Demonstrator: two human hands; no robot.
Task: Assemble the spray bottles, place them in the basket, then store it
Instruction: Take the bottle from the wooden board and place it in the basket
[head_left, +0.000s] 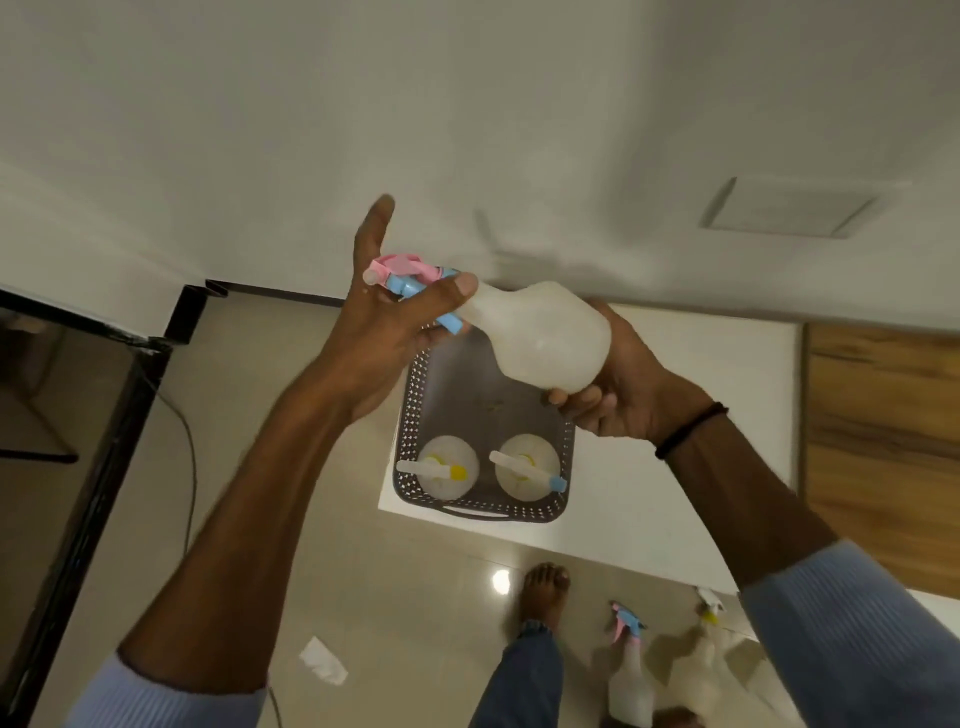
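Observation:
I hold a translucent white spray bottle (545, 338) tilted on its side above a grey perforated basket (415, 415). My right hand (618, 389) grips the bottle's base. My left hand (384, 332) is wrapped around the pink and blue trigger head (405, 275) at the bottle's neck, index finger pointing up. Inside the basket stand two assembled bottles: one with a yellow nozzle (448, 465) and one with a blue nozzle (527, 465). The basket rests on a white surface (675, 441).
Two more spray bottles (631, 670) (698, 660) stand on the beige tiled floor at lower right, near my bare foot (543, 592). A black-framed glass table (78, 415) is at left with a cable beside it. A crumpled white paper (322, 660) lies on the floor. Wooden panel at right.

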